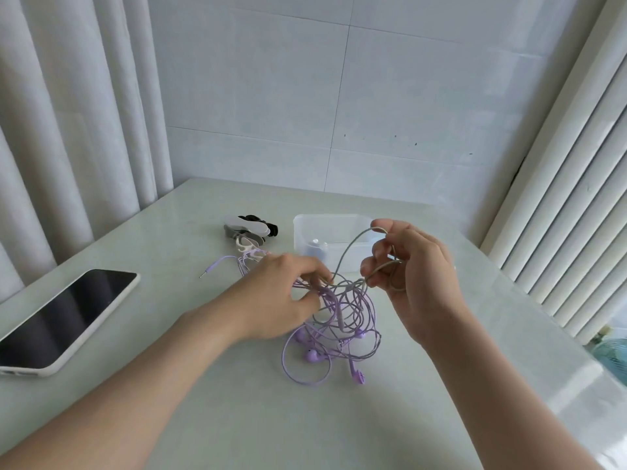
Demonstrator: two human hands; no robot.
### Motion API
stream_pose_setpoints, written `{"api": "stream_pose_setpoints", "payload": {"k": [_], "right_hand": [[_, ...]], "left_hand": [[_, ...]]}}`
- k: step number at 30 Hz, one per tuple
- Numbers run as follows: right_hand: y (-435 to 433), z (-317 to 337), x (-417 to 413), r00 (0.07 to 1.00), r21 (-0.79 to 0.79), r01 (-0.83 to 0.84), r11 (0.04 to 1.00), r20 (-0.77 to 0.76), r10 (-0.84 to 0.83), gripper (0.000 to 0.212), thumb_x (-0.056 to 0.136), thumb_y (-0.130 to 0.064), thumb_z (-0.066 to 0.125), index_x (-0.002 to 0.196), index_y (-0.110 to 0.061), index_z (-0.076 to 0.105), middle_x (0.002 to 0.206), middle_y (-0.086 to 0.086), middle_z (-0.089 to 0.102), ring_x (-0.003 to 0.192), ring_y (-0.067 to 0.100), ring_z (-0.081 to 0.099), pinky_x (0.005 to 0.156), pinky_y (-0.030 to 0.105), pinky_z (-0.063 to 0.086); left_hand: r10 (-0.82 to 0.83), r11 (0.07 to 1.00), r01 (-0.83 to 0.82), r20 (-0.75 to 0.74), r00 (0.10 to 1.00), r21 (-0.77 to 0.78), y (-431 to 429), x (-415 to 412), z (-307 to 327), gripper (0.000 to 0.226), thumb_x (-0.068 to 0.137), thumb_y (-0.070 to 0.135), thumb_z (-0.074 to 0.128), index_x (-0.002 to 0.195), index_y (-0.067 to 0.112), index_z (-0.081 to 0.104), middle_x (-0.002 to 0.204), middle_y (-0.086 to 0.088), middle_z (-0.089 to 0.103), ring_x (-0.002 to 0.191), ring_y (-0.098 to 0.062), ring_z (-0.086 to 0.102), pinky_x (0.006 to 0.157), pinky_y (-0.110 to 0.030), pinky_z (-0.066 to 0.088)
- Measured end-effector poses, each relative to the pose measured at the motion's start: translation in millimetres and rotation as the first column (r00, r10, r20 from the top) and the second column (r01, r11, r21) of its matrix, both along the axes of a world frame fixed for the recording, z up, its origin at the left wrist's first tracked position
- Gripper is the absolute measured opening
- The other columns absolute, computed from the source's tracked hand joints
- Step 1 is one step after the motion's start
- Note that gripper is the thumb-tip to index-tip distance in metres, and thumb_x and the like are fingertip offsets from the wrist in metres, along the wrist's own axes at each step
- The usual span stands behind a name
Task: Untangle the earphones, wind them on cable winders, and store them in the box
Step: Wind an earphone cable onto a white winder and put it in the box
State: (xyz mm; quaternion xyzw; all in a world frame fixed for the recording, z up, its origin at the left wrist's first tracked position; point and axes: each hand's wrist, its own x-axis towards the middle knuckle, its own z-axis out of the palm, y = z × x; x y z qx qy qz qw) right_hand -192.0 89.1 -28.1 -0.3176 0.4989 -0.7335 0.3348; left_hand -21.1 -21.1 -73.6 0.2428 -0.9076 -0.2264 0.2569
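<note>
A tangle of purple earphone cables (342, 320) hangs and lies at the table's middle, earbuds resting on the surface. A grey-beige cable (351, 247) loops up out of the tangle. My right hand (414, 276) pinches that grey cable, lifted above the table in front of the box. My left hand (288, 293) pinches purple strands at the tangle's left side. A clear plastic box (307, 232) stands behind the hands, with something blue inside. Several cable winders (249, 230), white, grey and black, lie in a pile left of the box. A purple jack plug (212, 268) trails left.
A phone (64, 317) in a white case lies screen up at the table's left edge. Curtains hang at the left, vertical blinds at the right, a tiled wall behind the pale table (203, 418).
</note>
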Motion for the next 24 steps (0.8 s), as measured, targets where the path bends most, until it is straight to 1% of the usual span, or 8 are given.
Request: {"api": "stream_pose_setpoints", "payload": {"k": [5,8,10,12,14,17,20,24], "right_hand": [[0.0,1.6,-0.7,0.995,-0.007,-0.073,0.997,0.068,0.073,0.028,0.1,-0.007,0.044,0.113,-0.007,0.068,0.07,0.006,0.053,0.054,0.028,0.06,0.052,0.03,0.046],[0.4,1.1,-3.5,0.998,0.009,-0.049,0.999,0.027,0.049,0.025,0.097,-0.007,0.046,0.109,-0.011,0.069,0.07,0.005,0.052,0.054,0.023,0.056,0.052,0.028,0.042],[0.5,0.4,-4.5,1.0,0.007,-0.004,1.0,-0.004,0.004,0.028,0.094,-0.003,0.046,0.108,-0.013,0.068,0.072,0.005,0.05,0.053,0.022,0.051,0.049,0.027,0.038],[1.2,-0.1,-5.3,0.998,0.009,0.056,0.998,-0.027,-0.056,0.031,0.093,0.001,0.046,0.108,-0.015,0.067,0.074,0.003,0.05,0.05,0.022,0.047,0.047,0.026,0.032],[1.7,-0.1,-5.8,0.992,0.02,0.105,0.994,-0.069,-0.103,0.031,0.092,0.002,0.046,0.104,-0.017,0.067,0.074,0.003,0.05,0.048,0.022,0.044,0.047,0.025,0.027],[0.9,-0.4,-5.1,0.981,0.021,0.142,0.99,-0.138,-0.138,0.031,0.09,0.002,0.048,0.097,-0.02,0.07,0.076,0.004,0.049,0.048,0.021,0.037,0.047,0.025,0.026],[0.1,-1.9,-5.7,0.964,0.01,0.18,0.984,-0.202,-0.175,0.03,0.09,0.002,0.05,0.089,-0.018,0.072,0.07,0.001,0.05,0.046,0.017,0.031,0.049,0.027,0.024],[-1.4,-4.6,-4.7,0.9,0.025,0.303,0.953,-0.337,-0.278,0.025,0.091,-0.006,0.055,0.084,-0.018,0.076,0.063,-0.004,0.052,0.051,0.012,0.04,0.052,0.024,0.032]], "left_hand": [[0.013,1.0,-0.012,-0.065,0.998,0.015,-5.4,0.5,-1.5,0.026,0.099,0.014,0.06,0.097,0.035,0.075,0.097,0.021,0.076,0.096,0.0,0.068,0.088,-0.021,0.051],[0.053,0.995,-0.04,-0.144,0.988,0.093,-6.7,1.8,3.5,0.029,0.106,0.016,0.053,0.095,0.027,0.077,0.093,0.019,0.077,0.095,-0.001,0.069,0.087,-0.021,0.052],[0.092,0.99,-0.07,-0.189,0.978,0.123,-8.2,2.5,4.8,0.031,0.108,0.018,0.048,0.09,0.024,0.072,0.089,0.015,0.078,0.09,-0.006,0.071,0.086,-0.028,0.054],[0.144,0.987,-0.12,-0.261,0.955,0.107,-9.0,3.4,7.2,0.031,0.11,0.019,0.044,0.085,0.024,0.062,0.082,0.009,0.076,0.075,-0.008,0.065,0.074,-0.031,0.051],[0.187,0.982,-0.163,-0.355,0.916,0.097,-7.6,3.3,9.6,0.029,0.111,0.014,0.043,0.086,0.018,0.059,0.075,0.012,0.072,0.064,-0.001,0.056,0.064,-0.022,0.042],[0.239,0.97,-0.181,-0.482,0.843,0.164,-11.4,3.0,12.8,0.028,0.112,0.01,0.04,0.093,0.006,0.06,0.078,0.009,0.07,0.073,0.002,0.066,0.071,-0.021,0.049],[0.309,0.946,-0.192,-0.55,0.776,0.261,-19.5,4.2,12.9,0.031,0.112,0.013,0.04,0.092,0.014,0.064,0.086,-0.001,0.076,0.085,-0.012,0.075,0.08,-0.032,0.056],[0.345,0.932,-0.213,-0.543,0.766,0.293,-21.2,7.4,15.7,0.035,0.111,0.015,0.042,0.091,0.019,0.07,0.089,-0.004,0.074,0.083,-0.008,0.073,0.076,-0.029,0.057]]}}
